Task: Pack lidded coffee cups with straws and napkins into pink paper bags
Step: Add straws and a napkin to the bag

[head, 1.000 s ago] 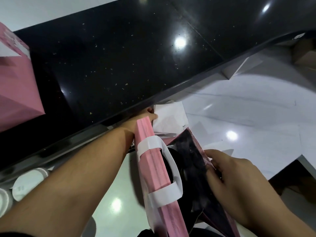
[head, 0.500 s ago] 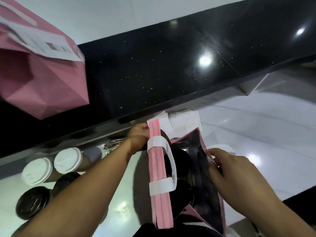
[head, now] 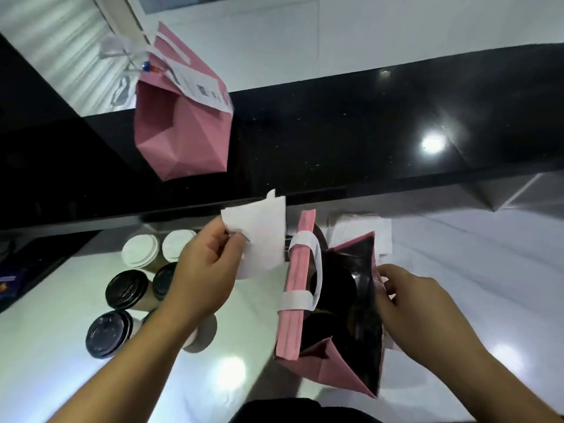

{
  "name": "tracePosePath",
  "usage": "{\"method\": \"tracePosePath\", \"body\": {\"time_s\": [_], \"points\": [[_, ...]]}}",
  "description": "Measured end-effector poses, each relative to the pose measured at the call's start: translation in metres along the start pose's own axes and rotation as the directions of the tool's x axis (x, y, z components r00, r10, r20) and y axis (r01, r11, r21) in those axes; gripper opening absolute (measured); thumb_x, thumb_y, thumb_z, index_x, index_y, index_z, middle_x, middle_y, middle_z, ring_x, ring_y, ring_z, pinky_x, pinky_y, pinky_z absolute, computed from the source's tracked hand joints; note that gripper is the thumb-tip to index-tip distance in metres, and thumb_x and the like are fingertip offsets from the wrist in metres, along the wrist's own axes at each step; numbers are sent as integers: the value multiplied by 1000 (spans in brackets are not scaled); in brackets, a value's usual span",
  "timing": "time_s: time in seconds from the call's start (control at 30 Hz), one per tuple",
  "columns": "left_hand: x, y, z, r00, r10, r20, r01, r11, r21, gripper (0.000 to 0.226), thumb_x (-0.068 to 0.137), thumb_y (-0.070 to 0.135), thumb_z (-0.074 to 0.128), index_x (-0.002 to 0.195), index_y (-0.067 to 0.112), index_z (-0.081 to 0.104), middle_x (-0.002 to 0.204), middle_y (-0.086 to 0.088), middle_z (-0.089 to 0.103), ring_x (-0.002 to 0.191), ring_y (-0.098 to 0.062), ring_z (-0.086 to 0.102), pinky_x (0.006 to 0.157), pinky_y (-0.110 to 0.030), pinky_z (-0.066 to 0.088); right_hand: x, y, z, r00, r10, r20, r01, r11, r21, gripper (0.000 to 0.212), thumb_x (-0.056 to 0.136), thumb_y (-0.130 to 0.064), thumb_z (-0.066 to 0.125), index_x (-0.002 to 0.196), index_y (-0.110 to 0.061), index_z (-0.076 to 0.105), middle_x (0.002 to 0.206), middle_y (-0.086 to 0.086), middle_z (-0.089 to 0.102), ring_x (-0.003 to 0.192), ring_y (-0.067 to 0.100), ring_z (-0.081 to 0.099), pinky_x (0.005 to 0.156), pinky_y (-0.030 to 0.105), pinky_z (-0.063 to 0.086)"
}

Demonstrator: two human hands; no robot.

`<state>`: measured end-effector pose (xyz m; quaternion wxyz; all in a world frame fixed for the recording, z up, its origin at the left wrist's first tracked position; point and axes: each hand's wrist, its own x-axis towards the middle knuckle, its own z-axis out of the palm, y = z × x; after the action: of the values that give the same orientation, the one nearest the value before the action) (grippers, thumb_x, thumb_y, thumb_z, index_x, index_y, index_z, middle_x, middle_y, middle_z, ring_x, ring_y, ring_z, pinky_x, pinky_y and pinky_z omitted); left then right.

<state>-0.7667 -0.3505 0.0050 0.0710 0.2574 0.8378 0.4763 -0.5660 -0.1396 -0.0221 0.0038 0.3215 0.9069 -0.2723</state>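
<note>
Fingers (head: 235,239) of my left hand (head: 204,276) are pinched together on the lower edge of a thin white paper napkin (head: 259,236), which I hold up in the air just left of the open pink paper bag with white strap handles (head: 297,282). The napkin hangs above the white glossy counter (head: 61,377), not yet inside the bag. My right hand (head: 418,309) grips the bag's right wall at its top edge, fingertips (head: 386,277) curled over the rim and pulling the mouth wide; inside I see the dark round lids of cups (head: 332,288), though the interior is too dim to count them surely.

Left of the bag, partly under my forearm, stands a cluster of paper coffee cups: two with white lids (head: 140,250) toward the back, others with black lids (head: 126,288) nearer me. A stack of white napkins (head: 360,230) lies just behind the bag. On the black speckled ledge (head: 335,132) beyond sits a second pink bag with a white printed receipt on it (head: 183,129).
</note>
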Motion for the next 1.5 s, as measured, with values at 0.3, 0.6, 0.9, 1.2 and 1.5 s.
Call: {"method": "tracePosePath", "body": {"time_s": [0.3,0.6,0.9,1.2,1.5], "points": [[-18,103,28,738,-33,674,-254,911,323,16,105,29,49,92,27,58,87,8,65,80,-11,63,72,-39,53,0,3,-10,985,39,167,-48,997,56,25,61,-19,66,67,-34,46,54,-18,57,45,-1,51,38,13,33],[-1,100,111,435,-407,803,-697,413,587,18,92,-3,57,105,4,67,75,-4,50,61,-21,46,47,-25,35,-3,12,-4,999,-47,17,46,996,77,16,102,-32,49,102,-24,64,85,-2,73,67,14,65,66,40,56],[23,78,136,523,-398,754,-670,354,652,11,91,-3,59,87,5,66,73,-4,51,75,-26,55,63,-34,43,-3,13,-3,998,-58,18,56,996,67,20,101,-34,46,103,-23,63,80,-3,72,67,15,65,65,39,55],[-24,82,72,528,30,849,-673,625,396,45,94,9,50,134,31,57,125,2,66,112,-23,62,92,-43,55,3,11,-4,997,-73,-23,74,996,48,22,98,-46,55,110,-32,65,91,-14,75,82,11,66,63,28,48],[-77,46,57,494,108,863,-823,379,424,28,91,6,51,114,18,63,103,-2,63,97,-29,61,85,-43,51,52,-27,-15,919,-376,-122,332,901,-279,24,93,-30,59,116,-27,65,112,-6,62,104,20,49,90,37,46]]}}
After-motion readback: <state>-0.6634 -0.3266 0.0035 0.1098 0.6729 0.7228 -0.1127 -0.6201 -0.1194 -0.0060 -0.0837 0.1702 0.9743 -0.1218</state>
